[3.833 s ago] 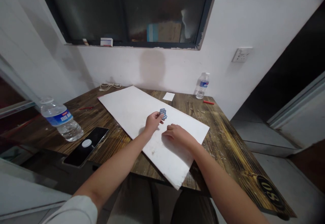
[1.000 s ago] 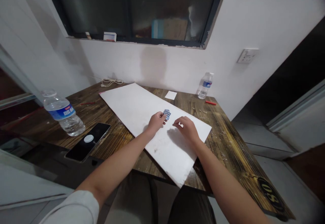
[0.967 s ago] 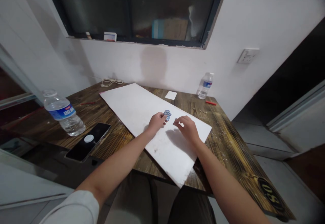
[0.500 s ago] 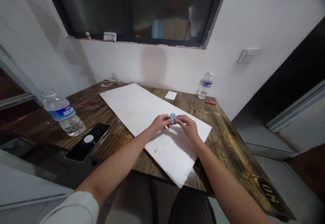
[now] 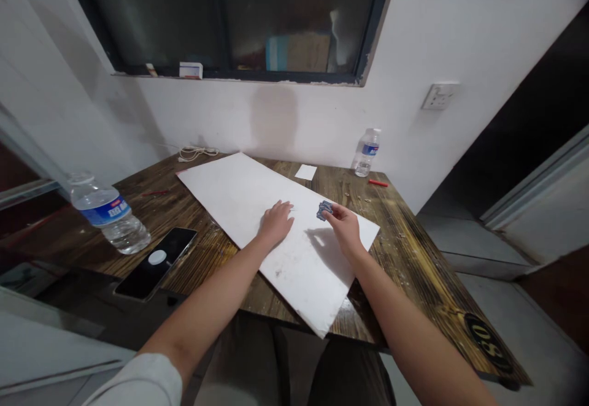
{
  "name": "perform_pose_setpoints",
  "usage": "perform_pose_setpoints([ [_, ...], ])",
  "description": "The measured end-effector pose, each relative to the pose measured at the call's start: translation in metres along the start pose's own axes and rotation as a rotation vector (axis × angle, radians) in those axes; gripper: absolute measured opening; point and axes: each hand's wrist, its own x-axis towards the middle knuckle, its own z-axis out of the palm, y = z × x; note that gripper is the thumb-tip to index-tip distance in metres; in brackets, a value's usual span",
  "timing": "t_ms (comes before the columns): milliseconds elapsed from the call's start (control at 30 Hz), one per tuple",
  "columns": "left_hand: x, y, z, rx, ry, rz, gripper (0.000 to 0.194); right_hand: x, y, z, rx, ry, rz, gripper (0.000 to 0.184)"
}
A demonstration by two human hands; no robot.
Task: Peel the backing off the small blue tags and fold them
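A large white board (image 5: 248, 194) lies slantwise on the dark wooden table (image 5: 414, 259). My right hand (image 5: 345, 229) pinches a small blue-and-white patterned piece (image 5: 324, 210) just above the board's right part. My left hand (image 5: 276, 223) rests on the board to the left of it, fingers loosely curled and nothing in them.
A water bottle (image 5: 108, 221) lies on its side at the left, with a black phone (image 5: 155, 263) beside it. A second bottle (image 5: 367, 153) stands by the wall, near a red pen (image 5: 378, 183) and a small white paper (image 5: 306, 172). A white cable (image 5: 197, 153) lies at the back.
The blue piece passed from my left hand to my right hand, which drew it a little to the right. My left hand let go and settled on the board.
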Motion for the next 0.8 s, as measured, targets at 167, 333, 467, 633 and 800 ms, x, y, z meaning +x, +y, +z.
perform_pose_setpoints([
  [167, 0.002, -0.003, -0.001, 0.063, -0.120, 0.080, 0.027, 0.000, 0.002, 0.003, -0.066, -0.063, 0.003, 0.032],
  [333, 0.004, 0.002, -0.011, 0.042, -0.118, 0.169, 0.024, 0.000, 0.001, 0.002, -0.093, -0.089, 0.021, 0.032],
  [467, 0.003, 0.004, -0.012, 0.065, -0.132, 0.208, 0.025, -0.001, -0.002, 0.003, -0.117, -0.099, 0.042, 0.032],
  [633, 0.002, 0.003, -0.015, 0.069, -0.159, 0.232, 0.029, -0.003, -0.003, 0.004, -0.120, -0.109, 0.037, 0.033],
  [800, -0.002, 0.007, -0.022, 0.019, -0.175, 0.234, 0.026, -0.003, -0.002, 0.004, -0.144, -0.116, 0.051, 0.034],
])
